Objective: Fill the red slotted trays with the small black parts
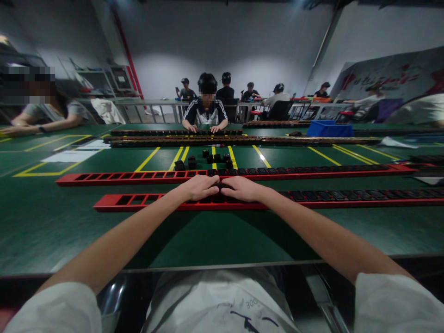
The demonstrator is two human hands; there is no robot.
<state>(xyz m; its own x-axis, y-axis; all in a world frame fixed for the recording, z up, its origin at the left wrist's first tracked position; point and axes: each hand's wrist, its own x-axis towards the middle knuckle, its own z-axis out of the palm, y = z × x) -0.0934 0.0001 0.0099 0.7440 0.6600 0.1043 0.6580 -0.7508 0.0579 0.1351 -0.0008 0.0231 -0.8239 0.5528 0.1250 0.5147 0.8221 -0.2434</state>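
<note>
Two long red racks with square slots lie across the green table, a far rack and a near rack. My left hand and my right hand meet over the near rack, fingertips pointing at each other and fingers curled together. Something dark is between and beneath the fingertips, but I cannot make out what it is. Black square pieces fill the right part of the near rack, and similar black pieces sit in the far rack. Slots at the left ends of both racks are bare.
Several loose black blocks stand beyond the far rack. Farther back are long dark strips, a blue bin and white paper sheets. A person works opposite; another person sits at the left.
</note>
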